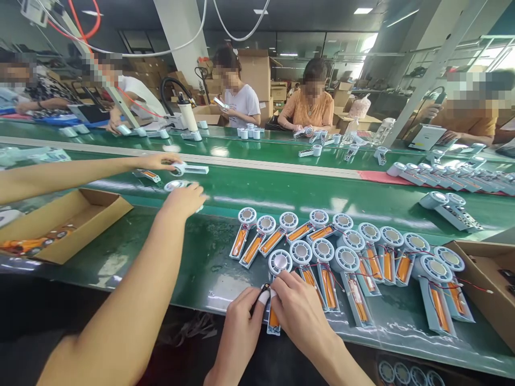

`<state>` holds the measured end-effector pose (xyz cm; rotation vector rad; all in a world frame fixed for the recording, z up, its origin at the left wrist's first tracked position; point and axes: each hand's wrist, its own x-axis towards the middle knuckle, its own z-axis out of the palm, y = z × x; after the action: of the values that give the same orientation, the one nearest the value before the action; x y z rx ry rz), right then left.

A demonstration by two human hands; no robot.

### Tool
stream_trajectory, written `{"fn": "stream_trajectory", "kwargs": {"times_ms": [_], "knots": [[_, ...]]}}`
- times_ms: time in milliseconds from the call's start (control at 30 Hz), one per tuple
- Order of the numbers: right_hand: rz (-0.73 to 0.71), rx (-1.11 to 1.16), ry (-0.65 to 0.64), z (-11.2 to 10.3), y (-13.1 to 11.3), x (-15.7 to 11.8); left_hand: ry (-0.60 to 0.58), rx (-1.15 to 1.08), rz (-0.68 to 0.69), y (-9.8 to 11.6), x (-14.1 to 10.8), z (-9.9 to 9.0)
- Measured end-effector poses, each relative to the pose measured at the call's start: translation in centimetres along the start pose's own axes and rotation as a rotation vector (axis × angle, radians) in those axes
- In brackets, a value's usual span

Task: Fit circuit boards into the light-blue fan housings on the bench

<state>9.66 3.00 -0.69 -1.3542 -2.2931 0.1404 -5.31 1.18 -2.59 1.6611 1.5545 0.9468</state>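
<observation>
At the bench's front edge, my left hand is closed, its wrapped thumb and fingers pinching a small black part. Right beside it, my right hand is closed over a pale blue fan unit with an orange battery in its handle; the fingertips meet the left thumb. What lies under the right fingers is partly hidden. Around and behind stand rows of similar units, such as one to the right, with round heads, orange batteries and thin red wires.
A co-worker's arms reach in from the left over the green conveyor, handling units. Cardboard boxes stand at the left and right. People sit across the belt.
</observation>
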Motion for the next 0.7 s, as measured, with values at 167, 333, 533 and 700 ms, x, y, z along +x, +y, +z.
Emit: {"fn": "stream_trajectory", "kwargs": {"times_ms": [167, 333, 533, 700], "knots": [[0.023, 0.024, -0.026, -0.1, 0.0, 0.2, 0.020, -0.049, -0.073, 0.4, -0.2, 0.1], [0.048, 0.065, -0.032, 0.4, 0.4, 0.0, -0.139, -0.270, -0.323, 0.1, -0.1, -0.1], [0.067, 0.102, -0.023, 0.6, 0.6, -0.1, -0.187, -0.462, -0.431, 0.3, -0.1, 0.0], [0.104, 0.197, -0.025, 0.3, 0.8, -0.3, -0.147, -0.547, -0.477, 1.7, -0.3, -0.7]]}}
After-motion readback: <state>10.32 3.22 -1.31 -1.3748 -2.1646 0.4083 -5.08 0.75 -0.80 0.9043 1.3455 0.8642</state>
